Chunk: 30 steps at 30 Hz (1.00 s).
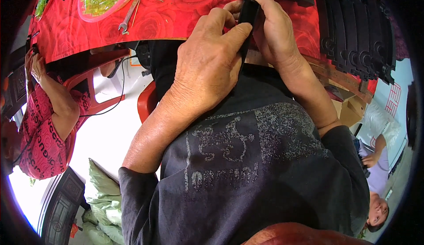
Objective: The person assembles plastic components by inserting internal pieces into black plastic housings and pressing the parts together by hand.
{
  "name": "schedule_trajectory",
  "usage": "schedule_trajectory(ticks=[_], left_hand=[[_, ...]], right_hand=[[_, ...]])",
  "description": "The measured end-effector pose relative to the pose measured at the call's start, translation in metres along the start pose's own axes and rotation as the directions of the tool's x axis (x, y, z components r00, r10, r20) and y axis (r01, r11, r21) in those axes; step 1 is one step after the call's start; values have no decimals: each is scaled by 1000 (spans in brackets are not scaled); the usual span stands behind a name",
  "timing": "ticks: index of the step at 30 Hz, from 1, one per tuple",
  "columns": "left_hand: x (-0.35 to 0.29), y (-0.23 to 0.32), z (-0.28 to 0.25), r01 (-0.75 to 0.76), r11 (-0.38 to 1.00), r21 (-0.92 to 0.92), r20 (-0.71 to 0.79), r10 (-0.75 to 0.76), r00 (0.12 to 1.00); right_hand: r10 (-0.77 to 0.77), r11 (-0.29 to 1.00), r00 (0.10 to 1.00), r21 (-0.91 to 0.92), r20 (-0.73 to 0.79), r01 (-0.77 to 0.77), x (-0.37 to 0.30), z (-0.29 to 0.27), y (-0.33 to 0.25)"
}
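A long, narrow black plastic part (250, 13) is held upright between my two hands at the near edge of the red table. My left hand (207, 53) is closed round its left side, with the thumb pressed along the part. From the right, my right hand (276, 28) grips the same part, its thumb near the upper end. Several fingers of the right hand are hidden behind the part. The lower end of the part is covered by my left hand.
A pink-rimmed tray (82, 13) of small yellow-green pieces and a wrench (129, 15) lie on the left of the rose-patterned tablecloth (163, 22). Curved black parts (355, 33) are stacked at the right. A co-worker (48, 125) sits left; another person (380, 170) is at right.
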<state>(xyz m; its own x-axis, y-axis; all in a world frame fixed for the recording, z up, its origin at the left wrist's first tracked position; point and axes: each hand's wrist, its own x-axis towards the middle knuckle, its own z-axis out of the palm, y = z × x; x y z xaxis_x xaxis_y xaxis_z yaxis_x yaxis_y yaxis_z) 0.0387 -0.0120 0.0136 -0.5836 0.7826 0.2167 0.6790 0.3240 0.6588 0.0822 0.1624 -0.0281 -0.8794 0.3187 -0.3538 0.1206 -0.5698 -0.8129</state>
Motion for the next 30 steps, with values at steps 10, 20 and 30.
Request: schedule_trajectory(ticks=[10,20,30], left_hand=[[5,1,-8,-5,1000,-2,56,5,998],[4,-1,-11,-19,1000,-20,55,20,998],[-4,-1,-16,155,953,-258,7,-159,987]], right_hand=[[-78,996,996,-42,-45,76,-1,0,6],[-68,996,996,-59,-59,65,-4,5,4],[-86,995,996,-44,11,87,-8,19,-7]])
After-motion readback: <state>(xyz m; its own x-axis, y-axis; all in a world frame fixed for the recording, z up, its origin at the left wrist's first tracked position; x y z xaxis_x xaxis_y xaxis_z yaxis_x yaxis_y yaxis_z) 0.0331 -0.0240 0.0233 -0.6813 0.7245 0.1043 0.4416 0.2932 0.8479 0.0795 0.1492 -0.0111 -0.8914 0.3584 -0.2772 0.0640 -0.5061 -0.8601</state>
